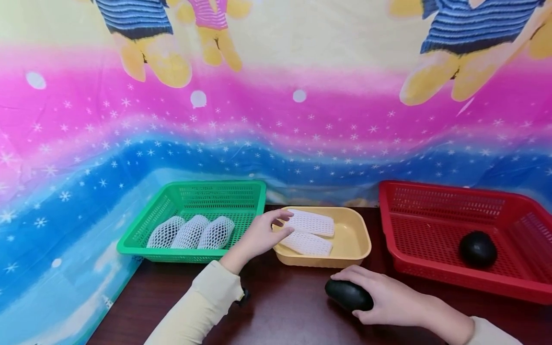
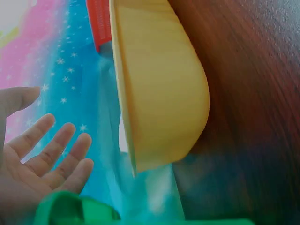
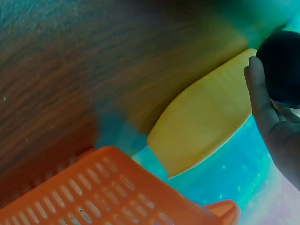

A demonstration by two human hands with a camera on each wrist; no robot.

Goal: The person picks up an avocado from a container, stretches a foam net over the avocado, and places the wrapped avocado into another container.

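Note:
My right hand [image 1: 392,297] grips a black avocado [image 1: 348,294] above the table, in front of the yellow tray; the right wrist view has this avocado [image 3: 283,68] at its right edge. Over the tray's left rim hovers my left hand [image 1: 260,235], fingers spread and relaxed with nothing held, as the left wrist view of the hand [image 2: 47,164] also shows. Its fingertips overlap two flat white foam net sleeves [image 1: 311,223] in the yellow tray [image 1: 351,237]. Three bulging foam net sleeves [image 1: 188,234] lie side by side in the green basket [image 1: 189,256].
At the right stands a red basket [image 1: 431,268] with another black avocado [image 1: 477,249] in it. All the containers sit on a dark brown wooden table [image 1: 284,306]. Behind them hangs a colourful printed cloth [image 1: 267,120].

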